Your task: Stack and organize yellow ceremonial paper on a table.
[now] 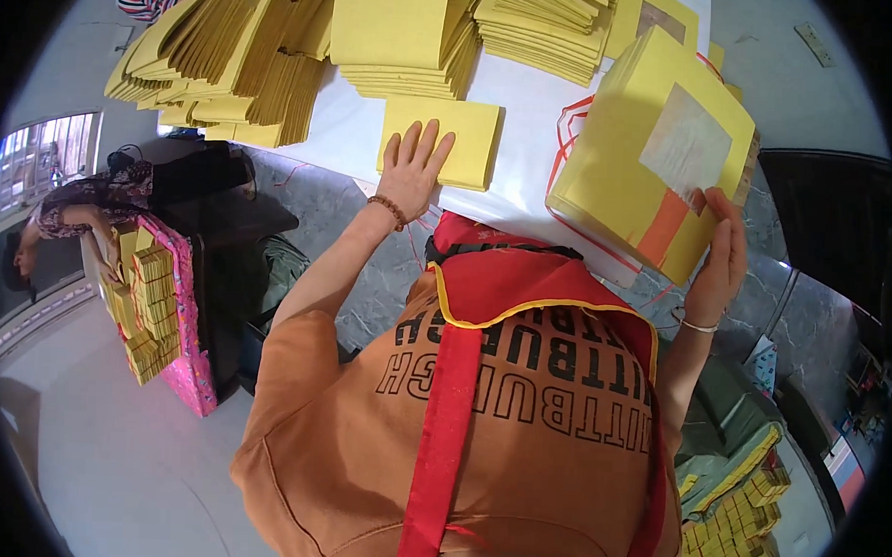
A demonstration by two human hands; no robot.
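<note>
Left hand (408, 179): is lying spread on one yellow packet (476, 132)
Right hand (719, 263): is touching one yellow block (622, 147) (grip unclear)
Between: red cord (560, 135) is lying

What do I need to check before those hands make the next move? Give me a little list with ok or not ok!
1. Left hand on the small yellow bundle: ok, it lies flat on top.
2. Right hand at the thick yellow stack: ok, fingers at its right edge.
3. Right hand's grip firm: cannot tell, the picture doesn't show how hard it presses.
4. Gap between bundle and stack: ok, white table shows between them.
5. Red string tidy: not ok, loose loops lie beside the stack.
6. Far-left yellow pile neat: not ok, its pieces lean and fan out.
</note>
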